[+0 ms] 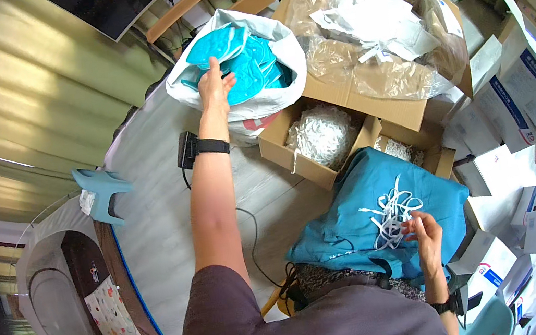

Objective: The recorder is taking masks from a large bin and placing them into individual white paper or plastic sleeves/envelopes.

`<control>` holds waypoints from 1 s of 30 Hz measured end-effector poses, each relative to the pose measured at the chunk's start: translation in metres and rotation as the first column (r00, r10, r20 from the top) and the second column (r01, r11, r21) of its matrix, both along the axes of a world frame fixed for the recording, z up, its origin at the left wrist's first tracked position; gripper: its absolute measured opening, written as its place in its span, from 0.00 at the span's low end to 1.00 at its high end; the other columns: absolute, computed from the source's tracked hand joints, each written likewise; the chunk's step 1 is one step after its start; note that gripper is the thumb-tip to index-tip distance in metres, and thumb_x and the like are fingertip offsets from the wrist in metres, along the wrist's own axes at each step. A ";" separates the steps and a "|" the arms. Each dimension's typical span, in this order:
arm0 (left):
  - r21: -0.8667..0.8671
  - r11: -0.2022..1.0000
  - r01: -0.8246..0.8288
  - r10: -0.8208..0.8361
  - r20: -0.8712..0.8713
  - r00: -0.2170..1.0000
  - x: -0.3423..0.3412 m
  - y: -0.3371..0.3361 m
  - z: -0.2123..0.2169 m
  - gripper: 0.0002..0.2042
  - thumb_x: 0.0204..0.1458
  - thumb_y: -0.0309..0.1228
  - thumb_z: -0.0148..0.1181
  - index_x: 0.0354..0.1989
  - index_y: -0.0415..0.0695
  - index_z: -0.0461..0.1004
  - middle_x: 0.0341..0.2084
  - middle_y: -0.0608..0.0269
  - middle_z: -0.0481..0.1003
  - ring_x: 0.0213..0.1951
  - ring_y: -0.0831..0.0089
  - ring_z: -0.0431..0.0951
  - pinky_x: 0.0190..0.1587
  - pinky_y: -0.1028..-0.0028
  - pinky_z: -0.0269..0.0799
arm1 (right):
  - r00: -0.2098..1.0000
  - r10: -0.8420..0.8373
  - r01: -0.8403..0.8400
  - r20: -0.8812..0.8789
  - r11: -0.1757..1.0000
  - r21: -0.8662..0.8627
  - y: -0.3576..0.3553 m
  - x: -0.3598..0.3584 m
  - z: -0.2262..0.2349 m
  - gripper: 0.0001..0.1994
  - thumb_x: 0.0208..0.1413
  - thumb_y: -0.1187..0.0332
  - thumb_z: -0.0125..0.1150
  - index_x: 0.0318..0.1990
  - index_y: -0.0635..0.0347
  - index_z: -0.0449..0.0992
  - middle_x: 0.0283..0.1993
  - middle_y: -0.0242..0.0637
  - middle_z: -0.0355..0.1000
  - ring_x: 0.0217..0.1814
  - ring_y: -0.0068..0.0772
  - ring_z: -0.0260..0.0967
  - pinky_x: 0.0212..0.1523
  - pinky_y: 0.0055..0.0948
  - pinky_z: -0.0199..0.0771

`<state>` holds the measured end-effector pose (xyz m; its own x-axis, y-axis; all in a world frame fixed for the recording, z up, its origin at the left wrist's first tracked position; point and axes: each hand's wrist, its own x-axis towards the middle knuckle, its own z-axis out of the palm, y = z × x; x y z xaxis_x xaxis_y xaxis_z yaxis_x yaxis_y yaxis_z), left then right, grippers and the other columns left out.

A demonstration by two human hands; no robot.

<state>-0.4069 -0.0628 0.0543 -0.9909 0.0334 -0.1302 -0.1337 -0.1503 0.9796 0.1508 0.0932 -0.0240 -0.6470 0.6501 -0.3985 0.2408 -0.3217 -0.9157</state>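
My left arm stretches out to a large white woven sack [242, 110] at the top. It is filled with teal padded fabric pieces [257, 65]. My left hand [217, 86] is open at the near left of the pile, fingers apart against the pieces. Over my lap lies a teal cloth [332, 227] with a loose tangle of white cords [389, 213] on it. Bent fingers of my right hand [425, 233] pinch at the right edge of this tangle. Both wrists wear black bands.
Beyond the lap stands a cardboard box [304, 155] of white cord in plastic. Behind it, a bigger plastic-lined carton [374, 86] holds white pieces. White-and-blue boxes [515, 103] crowd the right. A blue stool [104, 190] and a mesh tent [59, 302] stand left.
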 end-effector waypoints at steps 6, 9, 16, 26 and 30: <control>-0.902 0.372 0.219 -0.427 0.043 0.903 -0.001 -0.013 -0.027 0.51 0.40 0.62 0.66 0.65 0.34 0.57 0.49 0.43 0.74 0.33 0.61 0.82 0.32 0.65 0.76 | 0.971 -0.144 0.035 0.191 0.874 0.484 -0.001 0.023 -0.004 0.22 0.57 0.71 0.61 0.59 0.64 0.67 0.50 0.41 0.72 0.50 0.31 0.70 0.44 0.28 0.72; -0.983 0.181 -0.001 -0.553 -0.103 0.827 -0.024 -0.045 -0.058 0.41 0.46 0.63 0.57 0.51 0.32 0.72 0.41 0.38 0.78 0.30 0.53 0.82 0.43 0.57 0.74 | 0.943 -0.076 -0.134 0.324 0.804 0.579 0.001 0.014 -0.011 0.43 0.43 0.70 0.73 0.68 0.61 0.56 0.61 0.48 0.63 0.61 0.44 0.63 0.57 0.38 0.66; -0.916 0.386 0.109 -0.090 0.080 0.993 -0.036 -0.053 -0.057 0.22 0.58 0.40 0.46 0.35 0.27 0.74 0.21 0.43 0.77 0.17 0.59 0.79 0.26 0.63 0.74 | 0.834 0.173 -0.518 0.524 0.574 0.634 -0.021 -0.017 -0.020 0.60 0.28 0.55 0.82 0.70 0.61 0.50 0.64 0.54 0.58 0.66 0.57 0.56 0.63 0.44 0.64; -0.059 0.998 -0.010 0.026 0.260 0.965 -0.076 -0.063 -0.066 0.26 0.64 0.39 0.42 0.58 0.25 0.52 0.54 0.30 0.61 0.34 0.35 0.79 0.28 0.50 0.85 | 0.829 0.100 -0.449 0.551 0.707 0.547 -0.034 -0.033 -0.024 0.56 0.31 0.64 0.81 0.70 0.53 0.48 0.65 0.53 0.53 0.58 0.61 0.65 0.52 0.44 0.73; -0.282 0.959 -0.034 0.077 0.144 0.987 -0.057 -0.039 -0.054 0.30 0.64 0.42 0.43 0.57 0.20 0.53 0.50 0.31 0.66 0.28 0.43 0.81 0.30 0.59 0.85 | 0.902 0.309 -0.411 0.302 0.827 0.383 -0.036 -0.018 -0.060 0.23 0.43 0.74 0.73 0.49 0.64 0.73 0.46 0.45 0.71 0.45 0.44 0.72 0.44 0.35 0.73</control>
